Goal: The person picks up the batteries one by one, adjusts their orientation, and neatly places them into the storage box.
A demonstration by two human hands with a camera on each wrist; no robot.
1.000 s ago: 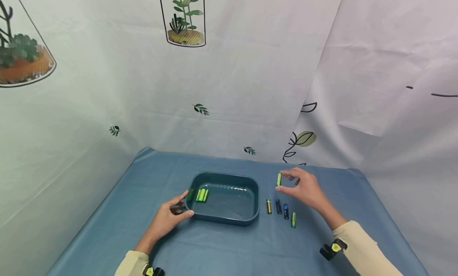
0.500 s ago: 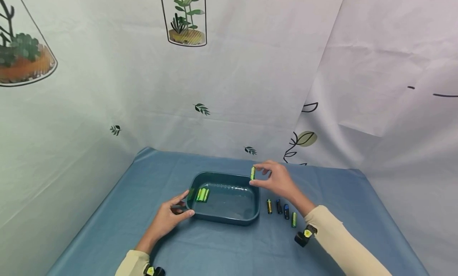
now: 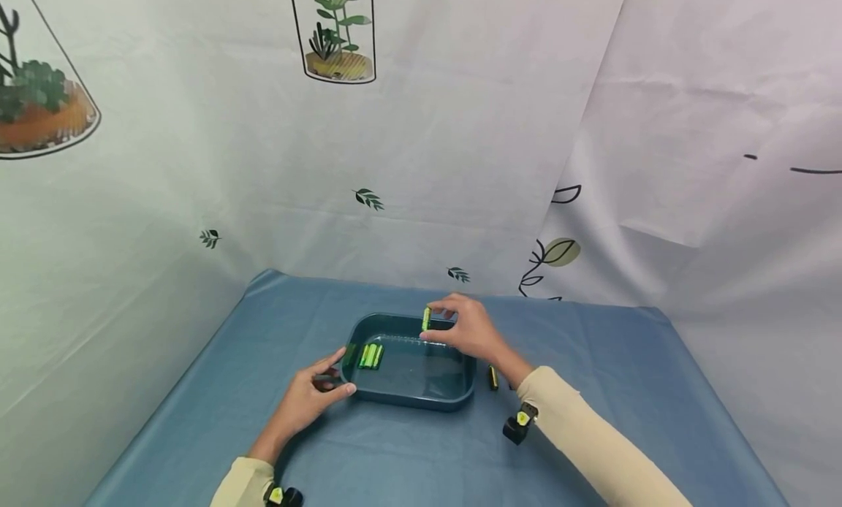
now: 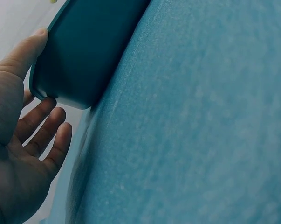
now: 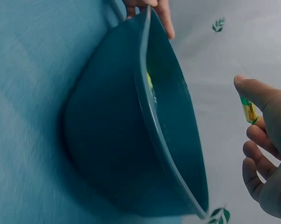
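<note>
One green battery [image 3: 426, 318] pinched in right hand [image 3: 470, 327], left hand [image 3: 304, 399] apart.

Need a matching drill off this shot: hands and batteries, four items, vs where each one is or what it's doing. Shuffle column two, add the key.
Column one
1. Left hand
2. Right hand
3. Row of green batteries
4. Yellow-and-dark battery

Column two
A. Side by side inside the tray
B. On the blue cloth, right of the tray
C. Pinches a single green battery, off the cloth
D. At the tray's left end, thumb on the rim

Pairs: 1-D, 2-C, 3-A, 4-B
</note>
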